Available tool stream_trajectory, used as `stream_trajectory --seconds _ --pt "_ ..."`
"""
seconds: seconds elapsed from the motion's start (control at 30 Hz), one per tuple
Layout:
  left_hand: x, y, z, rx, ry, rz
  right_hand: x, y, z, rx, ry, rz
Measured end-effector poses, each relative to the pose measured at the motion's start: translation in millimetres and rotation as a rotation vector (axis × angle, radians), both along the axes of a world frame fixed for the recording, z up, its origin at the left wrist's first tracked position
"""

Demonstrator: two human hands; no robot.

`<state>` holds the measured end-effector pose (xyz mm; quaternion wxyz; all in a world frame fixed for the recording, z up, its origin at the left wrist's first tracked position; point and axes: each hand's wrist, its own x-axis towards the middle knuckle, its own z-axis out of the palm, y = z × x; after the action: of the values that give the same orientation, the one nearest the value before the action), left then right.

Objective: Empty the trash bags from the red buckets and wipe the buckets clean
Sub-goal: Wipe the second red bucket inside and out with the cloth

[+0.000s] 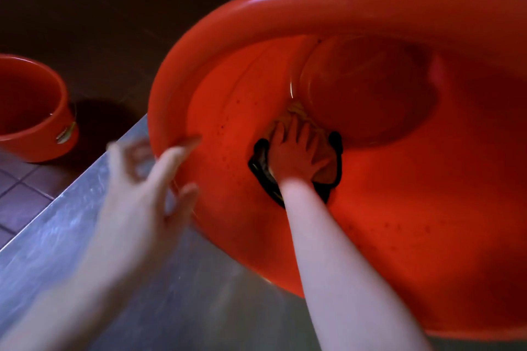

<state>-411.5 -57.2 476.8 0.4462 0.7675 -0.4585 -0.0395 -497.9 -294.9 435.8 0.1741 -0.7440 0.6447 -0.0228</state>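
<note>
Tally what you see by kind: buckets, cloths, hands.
Red buckets: 2, near bucket and floor bucket
Cloths: 1, cloth under the right hand
Hands: 2, right hand and left hand
Total: 5

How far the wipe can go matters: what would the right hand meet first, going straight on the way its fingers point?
Probably the base of the bucket. The right hand presses the cloth on the inner wall, fingers aimed at the seam where wall meets base; depth there is unclear.
</note>
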Motion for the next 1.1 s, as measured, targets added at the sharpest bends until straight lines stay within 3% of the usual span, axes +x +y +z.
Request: stream_trajectory --seconds 0.07,0.13,0.27,0.43,0.5,0.57,0.7,0.87,1.0,1.1 --pt "30.1 -8.3 20.2 -0.037 -0.225 -0.009 -1.2 -1.5 2.6 0.016 0.017 0.037" --pt "42.8 -16.4 22.5 -0.016 -0.253 -0.057 -9.7 -5.0 5.1 0.009 0.057 0.093" --pt "13.1 -12.1 -13.9 0.017 0.064 -0.109 -51.6 -13.6 6.2 -0.091 0.269 0.154" --pt "-46.7 -8.7 -47.1 0.013 0.376 0.032 -71.4 -18.3 21.0 -0.164 0.503 0.229" --pt "-58.2 -11.9 -48.8 0.011 0.437 0.078 -65.5 2.7 21.6 -0.152 0.491 0.256" --pt "-61.8 -14.8 -48.6 0.083 0.380 0.114 -61.5 48.0 14.9 -0.163 0.444 0.327" --pt "-60.4 -18.4 -46.5 0.181 0.380 0.130 -62.0 121.2 14.5 -0.242 0.256 0.452" --pt "-59.1 -14.4 -44.2 0.198 0.378 0.086 -75.6 50.1 14.5 -0.246 0.412 0.424" --pt "-58.7 -14.0 -44.3 0.164 0.375 0.072 -42.0 -12.4 8.1 -0.040 0.274 0.188" --pt "-59.6 -15.7 -45.0 0.185 0.360 0.070 -41.2 5.6 7.5 -0.078 0.276 0.168"
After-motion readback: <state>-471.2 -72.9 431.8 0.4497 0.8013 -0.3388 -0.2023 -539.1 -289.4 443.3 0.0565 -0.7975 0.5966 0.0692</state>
